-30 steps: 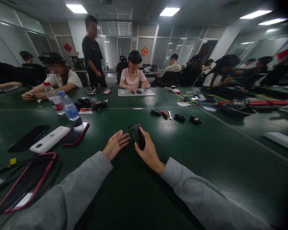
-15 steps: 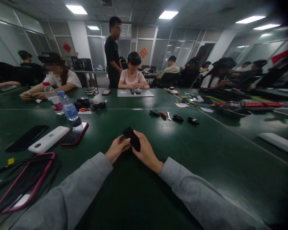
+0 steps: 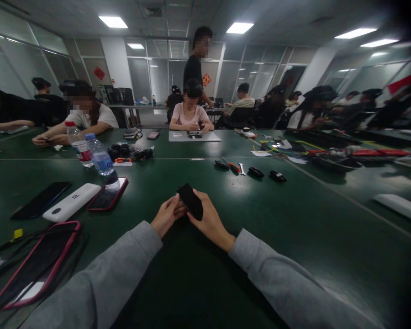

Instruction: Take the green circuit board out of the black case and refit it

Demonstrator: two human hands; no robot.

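A flat, dark black block [image 3: 191,201], longer than wide, is held tilted above the table; its exact kind cannot be made out. My right hand [image 3: 210,221] wraps its right side, with fingers along the far edge and thumb near the lower end. At its left edge my left hand [image 3: 168,214] grips it, thumb raised beside the upper corner and fingers partly hidden behind it. Both hands are closed on the same block, over the green tabletop [image 3: 226,283].
Left lie a white power bank [image 3: 71,202], a red-edged phone [image 3: 108,194], a dark phone [image 3: 41,200], a pink-cased phone [image 3: 39,265] and two bottles [image 3: 99,155]. Beyond the hands are a screwdriver [image 3: 233,167], a wrench [image 3: 242,169] and black parts [image 3: 256,172]. A person [image 3: 192,112] sits opposite.
My left thumb has slid off the block's face to its left edge. The block stays in both hands. A standing person in the background has moved to the right.
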